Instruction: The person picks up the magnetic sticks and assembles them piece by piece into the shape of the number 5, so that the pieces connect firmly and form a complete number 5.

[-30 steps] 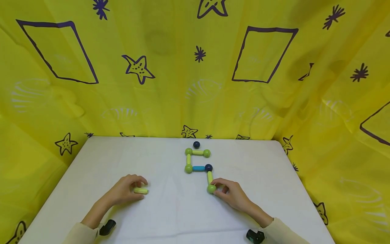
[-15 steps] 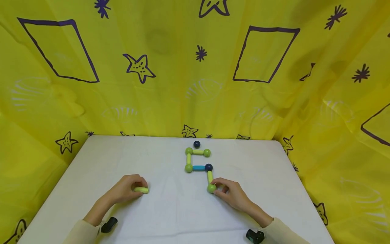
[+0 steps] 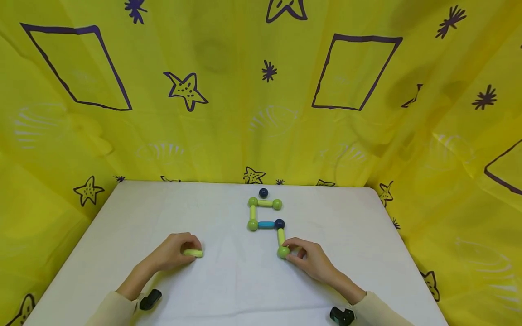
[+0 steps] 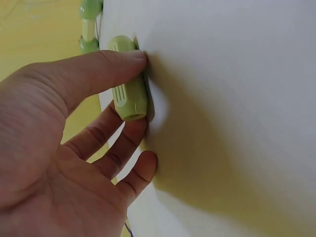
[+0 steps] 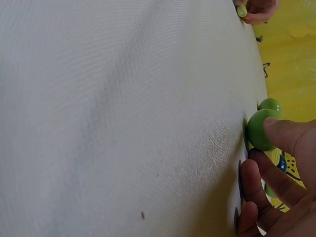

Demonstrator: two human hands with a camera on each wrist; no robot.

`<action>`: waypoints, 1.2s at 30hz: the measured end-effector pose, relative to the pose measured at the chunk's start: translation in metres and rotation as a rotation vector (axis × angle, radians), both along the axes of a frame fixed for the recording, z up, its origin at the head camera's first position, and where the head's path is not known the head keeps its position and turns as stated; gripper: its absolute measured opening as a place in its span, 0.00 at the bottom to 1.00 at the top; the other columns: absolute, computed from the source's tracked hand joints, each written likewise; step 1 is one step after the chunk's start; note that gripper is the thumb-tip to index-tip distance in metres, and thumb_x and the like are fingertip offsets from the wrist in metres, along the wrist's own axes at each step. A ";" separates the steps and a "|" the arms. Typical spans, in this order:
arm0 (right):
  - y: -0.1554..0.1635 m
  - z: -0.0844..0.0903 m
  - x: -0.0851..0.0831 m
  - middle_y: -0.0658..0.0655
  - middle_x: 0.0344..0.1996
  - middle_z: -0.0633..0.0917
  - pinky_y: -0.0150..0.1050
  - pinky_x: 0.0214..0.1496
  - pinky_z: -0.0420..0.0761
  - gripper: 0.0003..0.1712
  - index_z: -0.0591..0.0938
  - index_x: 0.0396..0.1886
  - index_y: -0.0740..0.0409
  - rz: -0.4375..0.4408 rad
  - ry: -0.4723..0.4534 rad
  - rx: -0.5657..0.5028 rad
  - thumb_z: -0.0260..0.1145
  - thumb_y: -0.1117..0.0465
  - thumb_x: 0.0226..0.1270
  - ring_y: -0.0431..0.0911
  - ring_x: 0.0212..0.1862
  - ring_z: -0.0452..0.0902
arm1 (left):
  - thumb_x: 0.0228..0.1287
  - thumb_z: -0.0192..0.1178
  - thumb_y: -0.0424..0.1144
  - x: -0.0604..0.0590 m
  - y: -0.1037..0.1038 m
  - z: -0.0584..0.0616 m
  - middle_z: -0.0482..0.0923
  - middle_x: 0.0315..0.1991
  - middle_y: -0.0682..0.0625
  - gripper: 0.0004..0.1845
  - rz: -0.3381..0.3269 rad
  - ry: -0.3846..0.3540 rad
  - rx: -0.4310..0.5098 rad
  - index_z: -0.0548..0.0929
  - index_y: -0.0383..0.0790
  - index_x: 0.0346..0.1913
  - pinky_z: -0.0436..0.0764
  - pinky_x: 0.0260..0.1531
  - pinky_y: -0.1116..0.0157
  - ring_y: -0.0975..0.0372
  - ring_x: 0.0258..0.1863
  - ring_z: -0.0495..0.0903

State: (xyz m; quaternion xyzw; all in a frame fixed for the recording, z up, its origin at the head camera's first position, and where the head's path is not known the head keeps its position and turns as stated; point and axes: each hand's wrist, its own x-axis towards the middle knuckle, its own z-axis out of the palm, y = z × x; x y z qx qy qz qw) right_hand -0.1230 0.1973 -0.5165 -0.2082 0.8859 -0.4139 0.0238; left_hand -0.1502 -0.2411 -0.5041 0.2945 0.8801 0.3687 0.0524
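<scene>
Two hands busy: left hand (image 3: 173, 253) pinches ribbed pale-green rod (image 4: 128, 84); right hand (image 3: 311, 260) grips glossy green ball (image 5: 261, 129).

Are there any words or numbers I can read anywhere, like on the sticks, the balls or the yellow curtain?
None: no words, numbers or brand marks can be read in any view.
The yellow curtain has only drawn purple stars, bursts and four-sided outlines, no letters.
The light green stick under the left hand has plain ridges, no writing.
The green ball at the right hand is blank.
</scene>
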 end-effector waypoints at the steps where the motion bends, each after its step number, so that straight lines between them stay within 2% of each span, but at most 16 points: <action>1: 0.000 0.000 0.000 0.49 0.42 0.88 0.32 0.33 0.77 0.16 0.85 0.53 0.48 -0.001 -0.003 0.003 0.74 0.62 0.67 0.35 0.29 0.75 | 0.52 0.73 0.25 -0.001 0.003 0.000 0.81 0.35 0.61 0.15 -0.003 -0.004 0.002 0.85 0.48 0.38 0.79 0.40 0.64 0.67 0.35 0.76; 7: 0.000 -0.001 -0.001 0.47 0.42 0.88 0.32 0.33 0.77 0.17 0.85 0.54 0.46 -0.011 -0.021 0.016 0.74 0.62 0.66 0.36 0.28 0.75 | 0.53 0.72 0.25 -0.007 0.029 -0.001 0.79 0.33 0.61 0.15 -0.037 -0.024 0.006 0.85 0.48 0.38 0.77 0.38 0.66 0.67 0.33 0.75; 20: 0.000 0.000 0.000 0.49 0.43 0.88 0.32 0.32 0.76 0.16 0.85 0.53 0.48 0.001 0.008 -0.005 0.74 0.61 0.67 0.36 0.28 0.75 | 0.52 0.72 0.25 -0.030 0.098 0.006 0.76 0.30 0.60 0.13 -0.118 -0.002 0.043 0.86 0.45 0.39 0.76 0.35 0.67 0.66 0.32 0.74; 30: 0.002 -0.002 -0.002 0.47 0.43 0.88 0.32 0.33 0.77 0.17 0.85 0.54 0.47 0.001 0.004 0.013 0.74 0.62 0.66 0.35 0.29 0.75 | 0.53 0.73 0.27 -0.032 0.139 0.003 0.75 0.27 0.60 0.11 -0.168 -0.040 0.037 0.88 0.43 0.38 0.75 0.34 0.69 0.65 0.31 0.74; 36: 0.001 -0.001 -0.001 0.50 0.42 0.88 0.32 0.31 0.77 0.17 0.85 0.53 0.49 0.004 0.040 -0.005 0.74 0.64 0.65 0.35 0.28 0.75 | 0.56 0.73 0.29 -0.031 0.161 -0.001 0.77 0.28 0.59 0.10 -0.182 -0.073 0.029 0.88 0.43 0.39 0.75 0.34 0.69 0.66 0.30 0.74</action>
